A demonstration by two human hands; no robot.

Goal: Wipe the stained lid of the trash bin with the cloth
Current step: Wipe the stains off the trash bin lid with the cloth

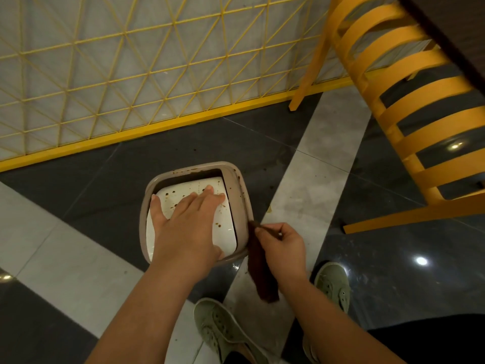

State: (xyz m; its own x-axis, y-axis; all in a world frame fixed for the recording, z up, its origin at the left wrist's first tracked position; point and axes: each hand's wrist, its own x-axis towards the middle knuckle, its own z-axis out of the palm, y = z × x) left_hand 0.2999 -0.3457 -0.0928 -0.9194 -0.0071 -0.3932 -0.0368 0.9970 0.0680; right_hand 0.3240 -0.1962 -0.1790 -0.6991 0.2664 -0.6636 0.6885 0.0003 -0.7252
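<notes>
Left hand (187, 222) lies flat and open on the white lid (223, 232) of the trash bin (242, 203), fingers spread toward the far edge, gripping nothing. Right hand (282, 245) is closed in a pinch on the top corner of the dark brown cloth (262, 274), which hangs limp just beside the bin's right rim, apart from the lid. Bin stands on the tiled floor (78, 258) between a yellow mesh partition (118, 74) and a yellow slatted chair (420, 101). Brown spots scattered over the lid, densest near the far edge and right side; more spots on the taupe rim.

Judgement: wiping not yet begun; cloth has made no contact.

Risks:
- Lid appears tilted into the opening; pressure from the left palm could swing it further and leave the cloth no firm surface.
- Left hand covers part of the stained area, so spots beneath may be missed.
- Pinch grip offers little cloth area; wiping could smear rather than lift.
</notes>
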